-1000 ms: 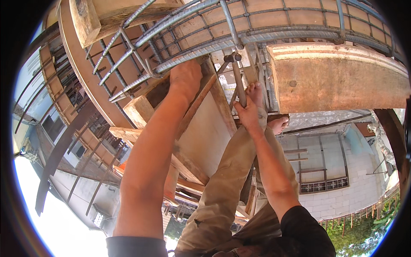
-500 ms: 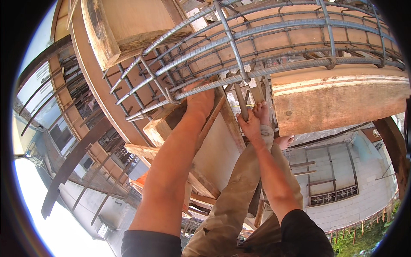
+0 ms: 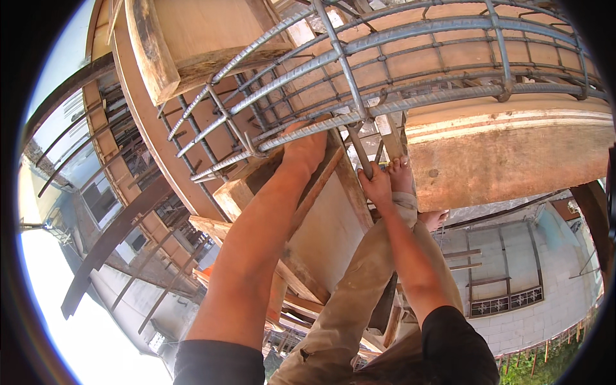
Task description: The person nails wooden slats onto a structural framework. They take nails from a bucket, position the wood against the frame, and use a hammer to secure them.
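A cage of ribbed steel bars and ties (image 3: 449, 90) runs across the top. My left hand (image 3: 304, 142) reaches beneath its lowest long bar at the inner edge of a wooden formwork box (image 3: 332, 168); its fingers are mostly hidden behind the steel. My right hand (image 3: 375, 183) is closed round an upright metal rod (image 3: 357, 144), whose upper end meets the cage. My bare feet (image 3: 401, 173) rest just right of that hand, beside a thick plywood-and-timber form (image 3: 507, 154).
Another timber form (image 3: 205, 45) sits at upper left. A curved plywood board (image 3: 138, 122) runs down the left. Below are open gaps with dark beams (image 3: 109, 237), a building and a pale block wall (image 3: 513, 321) with a barred window (image 3: 504, 305), and greenery at lower right.
The view shifted, so the cage and both arms sit lower and further right than a second ago. The rod's upper head, visible then, is now behind the cage. My hands keep similar places.
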`<state>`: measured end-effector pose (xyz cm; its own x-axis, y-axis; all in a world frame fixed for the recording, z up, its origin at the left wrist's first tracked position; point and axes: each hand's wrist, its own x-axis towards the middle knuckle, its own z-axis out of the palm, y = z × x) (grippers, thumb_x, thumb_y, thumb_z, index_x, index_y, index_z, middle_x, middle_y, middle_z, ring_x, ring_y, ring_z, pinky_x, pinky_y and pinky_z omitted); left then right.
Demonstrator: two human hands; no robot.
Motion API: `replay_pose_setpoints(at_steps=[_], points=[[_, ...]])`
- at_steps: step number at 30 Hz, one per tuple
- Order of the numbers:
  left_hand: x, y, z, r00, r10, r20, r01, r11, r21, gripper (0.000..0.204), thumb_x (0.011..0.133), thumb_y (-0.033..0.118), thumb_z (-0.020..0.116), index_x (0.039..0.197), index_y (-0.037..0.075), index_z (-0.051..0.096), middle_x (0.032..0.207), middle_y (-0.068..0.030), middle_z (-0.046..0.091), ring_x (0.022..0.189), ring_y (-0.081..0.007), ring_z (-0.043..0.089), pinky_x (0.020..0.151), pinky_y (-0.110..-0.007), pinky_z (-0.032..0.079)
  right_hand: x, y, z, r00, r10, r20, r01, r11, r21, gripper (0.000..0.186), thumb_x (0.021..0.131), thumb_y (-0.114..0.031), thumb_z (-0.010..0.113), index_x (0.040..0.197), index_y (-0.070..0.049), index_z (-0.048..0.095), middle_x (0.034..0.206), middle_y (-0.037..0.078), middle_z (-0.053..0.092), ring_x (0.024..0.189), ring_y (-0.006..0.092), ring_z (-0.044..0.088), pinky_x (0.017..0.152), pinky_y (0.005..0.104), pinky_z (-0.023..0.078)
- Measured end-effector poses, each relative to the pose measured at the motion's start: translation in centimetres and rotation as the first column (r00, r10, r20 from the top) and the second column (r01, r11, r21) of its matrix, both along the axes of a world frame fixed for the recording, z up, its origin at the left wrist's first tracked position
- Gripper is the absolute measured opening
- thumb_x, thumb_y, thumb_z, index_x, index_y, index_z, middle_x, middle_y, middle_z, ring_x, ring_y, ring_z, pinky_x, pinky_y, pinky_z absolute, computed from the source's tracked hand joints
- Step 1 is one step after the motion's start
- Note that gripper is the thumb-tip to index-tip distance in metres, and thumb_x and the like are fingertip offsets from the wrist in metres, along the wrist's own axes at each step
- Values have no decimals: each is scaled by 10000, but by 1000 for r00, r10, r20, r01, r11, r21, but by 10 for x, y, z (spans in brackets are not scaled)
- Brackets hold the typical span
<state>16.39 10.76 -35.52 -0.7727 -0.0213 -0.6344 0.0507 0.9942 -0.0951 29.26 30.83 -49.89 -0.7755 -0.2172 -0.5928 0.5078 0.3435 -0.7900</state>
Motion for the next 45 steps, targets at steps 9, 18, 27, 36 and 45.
replay_pose_setpoints(at_steps=[9, 18, 27, 36, 45], points=[[3, -3, -3, 986, -13, 164, 29, 996, -90, 181, 881, 77, 564, 942, 24, 727, 991, -187, 731, 977, -330, 727, 846, -426, 588, -4, 23, 14, 980, -41, -194, 32, 998, -52, 250, 899, -222, 729, 919, -5, 605, 685, 145, 619, 643, 274, 616, 650, 406, 494], [4, -1, -14, 977, 22, 214, -10, 998, -60, 204, 897, 89, 547, 986, 49, 727, 1025, -165, 724, 1033, -308, 711, 854, -428, 585, -48, 9, -5, 971, 144, 189, -155, 987, 48, 258, 928, -291, 699, 941, -40, 638, 637, 113, 594, 610, 216, 570, 599, 381, 459], [-11, 0, -8, 989, -3, 151, 2, 1000, 10, 180, 884, 84, 568, 934, 39, 735, 993, -163, 742, 937, -322, 740, 763, -424, 608, -36, 16, -28, 951, 291, 109, -297, 953, 52, 173, 914, -212, 702, 923, -42, 672, 676, 125, 603, 612, 294, 542, 599, 377, 454], [5, 6, -16, 992, -20, 122, 13, 998, 56, 177, 860, 82, 579, 888, 2, 735, 943, -197, 744, 895, -319, 746, 752, -427, 606, -14, 23, -27, 980, 118, -159, -118, 993, 13, 224, 916, -229, 713, 951, -15, 658, 640, 106, 627, 627, 213, 600, 606, 373, 471], [-3, 1, -20, 985, -63, 159, 63, 998, 1, 172, 854, 63, 601, 928, -6, 740, 960, -197, 739, 932, -325, 741, 769, -399, 607, 9, 35, -27, 986, 112, -125, -119, 992, -49, 168, 940, -206, 684, 919, -54, 616, 608, 8, 520, 495, 141, 465, 497, 336, 403]])
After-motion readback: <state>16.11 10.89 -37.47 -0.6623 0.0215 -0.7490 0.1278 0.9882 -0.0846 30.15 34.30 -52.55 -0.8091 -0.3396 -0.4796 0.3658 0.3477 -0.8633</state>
